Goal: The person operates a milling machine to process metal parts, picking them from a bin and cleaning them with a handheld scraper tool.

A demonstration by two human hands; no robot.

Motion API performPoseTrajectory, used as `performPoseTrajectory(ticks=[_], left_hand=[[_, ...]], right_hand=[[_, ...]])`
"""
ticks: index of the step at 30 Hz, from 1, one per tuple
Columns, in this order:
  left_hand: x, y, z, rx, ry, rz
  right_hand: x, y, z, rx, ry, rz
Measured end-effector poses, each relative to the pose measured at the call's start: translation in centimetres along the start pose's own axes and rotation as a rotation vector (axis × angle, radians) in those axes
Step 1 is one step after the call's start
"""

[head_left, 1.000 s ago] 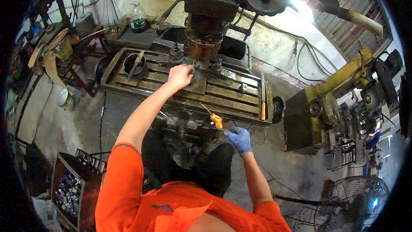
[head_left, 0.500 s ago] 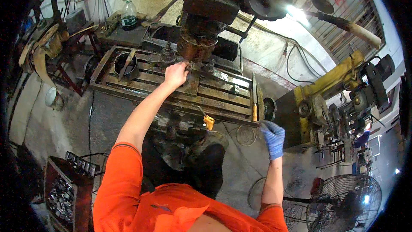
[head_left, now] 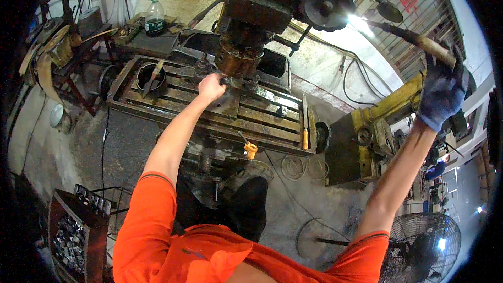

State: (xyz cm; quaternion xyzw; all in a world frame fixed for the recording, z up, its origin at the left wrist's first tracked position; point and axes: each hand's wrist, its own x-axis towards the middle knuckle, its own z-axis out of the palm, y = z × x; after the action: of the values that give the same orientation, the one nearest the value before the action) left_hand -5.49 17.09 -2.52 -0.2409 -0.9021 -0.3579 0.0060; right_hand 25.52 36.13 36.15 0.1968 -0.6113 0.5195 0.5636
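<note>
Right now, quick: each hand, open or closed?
Left hand: closed near the spindle; anything held is hidden.
Right hand: gloved, raised at the pale bar; whether closed, cannot tell.

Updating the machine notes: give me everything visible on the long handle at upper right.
The handle is a straight, rounded bar: dark and slim at its inner end, then a thicker, pale tan, stained outer part that could be wood or a sleeve. It slopes down to the right in the picture. Glare from the bright light hides where the inner end attaches. The gloved right hand is at the outer end and partly covers it; how firmly it grips cannot be told.
</note>
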Motion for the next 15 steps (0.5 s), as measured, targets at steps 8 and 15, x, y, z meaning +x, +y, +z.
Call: performPoseTrajectory(ticks=[8,15], left_hand=[[0.0,-1.0,0.2,0.026,0.029,-0.025],[0.3,-1.7,0.5,0.028,0.068,-0.04]], right_hand=[[-12.3,3.9,-2.0,-0.178,-0.045,-0.067],[-14.7,4.8,-1.4,-0.404,-0.022,-0.146]])
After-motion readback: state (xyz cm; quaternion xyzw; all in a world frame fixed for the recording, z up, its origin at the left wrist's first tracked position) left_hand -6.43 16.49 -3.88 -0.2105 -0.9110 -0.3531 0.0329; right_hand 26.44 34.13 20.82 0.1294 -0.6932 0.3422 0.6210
